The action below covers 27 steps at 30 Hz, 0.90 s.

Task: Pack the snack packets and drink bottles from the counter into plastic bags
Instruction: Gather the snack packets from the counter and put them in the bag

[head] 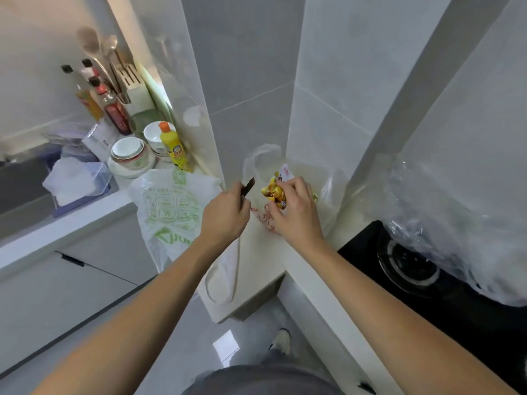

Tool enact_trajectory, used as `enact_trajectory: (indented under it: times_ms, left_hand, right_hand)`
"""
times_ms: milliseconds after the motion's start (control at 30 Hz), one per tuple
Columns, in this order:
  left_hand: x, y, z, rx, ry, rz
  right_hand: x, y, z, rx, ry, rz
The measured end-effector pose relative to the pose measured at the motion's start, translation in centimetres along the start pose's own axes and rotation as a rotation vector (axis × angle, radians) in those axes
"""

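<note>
Over the counter (256, 252), right hand (296, 212) grips yellow snack packet (275, 191) — writing unreadable.

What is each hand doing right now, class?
Left hand: fingers curled round a small dark packet.
Right hand: fingers gripping a yellow snack packet.

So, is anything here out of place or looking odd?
One thing: the white bag with green print hangs over the counter edge instead of lying flat on it. Nothing looks spilled or broken.
</note>
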<state>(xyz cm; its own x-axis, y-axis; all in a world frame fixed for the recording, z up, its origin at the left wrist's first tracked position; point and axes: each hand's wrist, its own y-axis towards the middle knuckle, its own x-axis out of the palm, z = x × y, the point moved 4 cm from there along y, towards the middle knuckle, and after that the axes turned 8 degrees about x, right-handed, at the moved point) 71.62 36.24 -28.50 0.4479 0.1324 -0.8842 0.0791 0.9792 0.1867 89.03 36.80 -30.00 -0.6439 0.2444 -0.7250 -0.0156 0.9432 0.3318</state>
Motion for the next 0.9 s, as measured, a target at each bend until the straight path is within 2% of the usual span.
enact_trajectory:
  times_ms: [100, 300, 533, 700, 900]
  left_hand:
    - [1.1, 4.6, 0.5, 0.023, -0.022, -0.085]
    - [5.5, 11.8, 1.5, 0.183, -0.1, -0.229]
    - [8.6, 14.4, 1.4, 0.393, -0.129, -0.395]
    - [6.4, 13.6, 1.2, 0.553, -0.144, -0.377]
    - [1.5, 10.4, 1.2, 0.74, -0.084, -0.239]
  right_hand:
    - [1.0, 2.6, 0.8, 0.112, -0.033, 0.017]
    - [2.7, 4.8, 3.3, 0.309, -0.213, 0.031]
    - [3.4, 5.2, 3.7, 0.548, -0.399, -0.029]
    - [3.6, 4.6, 1.1, 0.555, -0.372, 0.027]
    - [0.8, 0.5, -3.2, 0.477, -0.298, 0.173]
